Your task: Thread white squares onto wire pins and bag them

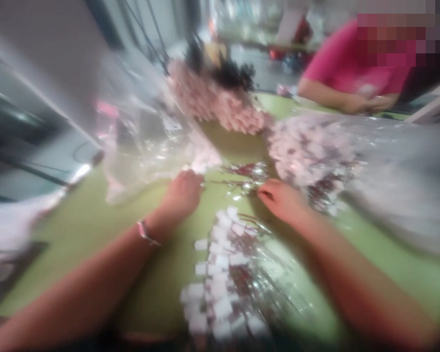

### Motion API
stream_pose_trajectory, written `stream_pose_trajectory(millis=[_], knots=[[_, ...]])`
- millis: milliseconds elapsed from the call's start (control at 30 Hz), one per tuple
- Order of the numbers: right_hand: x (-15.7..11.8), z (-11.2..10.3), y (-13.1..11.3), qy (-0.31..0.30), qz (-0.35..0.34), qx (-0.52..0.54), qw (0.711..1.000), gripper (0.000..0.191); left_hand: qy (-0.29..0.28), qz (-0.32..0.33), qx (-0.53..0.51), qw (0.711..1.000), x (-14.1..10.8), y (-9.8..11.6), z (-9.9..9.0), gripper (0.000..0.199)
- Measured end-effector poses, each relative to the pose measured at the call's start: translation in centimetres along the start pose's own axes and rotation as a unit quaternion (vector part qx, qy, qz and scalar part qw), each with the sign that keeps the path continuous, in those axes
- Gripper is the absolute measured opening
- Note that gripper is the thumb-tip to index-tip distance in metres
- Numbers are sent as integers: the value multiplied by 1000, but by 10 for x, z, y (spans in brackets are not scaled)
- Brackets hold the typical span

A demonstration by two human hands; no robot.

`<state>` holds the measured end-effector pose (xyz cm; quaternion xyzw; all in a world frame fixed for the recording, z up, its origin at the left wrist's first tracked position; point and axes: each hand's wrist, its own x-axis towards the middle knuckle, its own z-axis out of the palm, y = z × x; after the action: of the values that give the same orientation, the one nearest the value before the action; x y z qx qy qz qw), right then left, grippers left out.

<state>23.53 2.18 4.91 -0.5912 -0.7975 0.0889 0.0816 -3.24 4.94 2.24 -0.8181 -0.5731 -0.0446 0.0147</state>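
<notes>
My left hand, with a bracelet at the wrist, is closed at the left end of a thin stem with silvery, shiny parts. At the stem's right end my right hand is pinched closed beside the shiny tip. Another reddish, silvery sprig lies just beyond, on the green table. Nearer to me is a pile of similar stems with white tags, their shiny ends pointing right. Blur hides the exact fingertip contact.
Clear plastic bags lie at the left, beside pale pink bundles. A whitish-pink bundle and plastic sheeting are at the right. Across the table sits a person in a pink top, forearms on the edge.
</notes>
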Motion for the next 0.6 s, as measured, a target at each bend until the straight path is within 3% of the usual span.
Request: stream_pose_trajectory(millis=[200, 300, 400, 600], knots=[[8, 19, -2, 36, -14, -20, 999, 19, 57, 73, -130, 987, 3, -9, 16, 25], [9, 23, -3, 24, -13, -19, 999, 17, 73, 63, -185, 978, 7, -16, 22, 24], [9, 23, -4, 29, -27, -29, 999, 16, 78, 53, -212, 973, 9, -19, 22, 18], [-1, 10, -17, 68, 12, -8, 998, 19, 116, 100, -242, 958, 9, -14, 21, 12]])
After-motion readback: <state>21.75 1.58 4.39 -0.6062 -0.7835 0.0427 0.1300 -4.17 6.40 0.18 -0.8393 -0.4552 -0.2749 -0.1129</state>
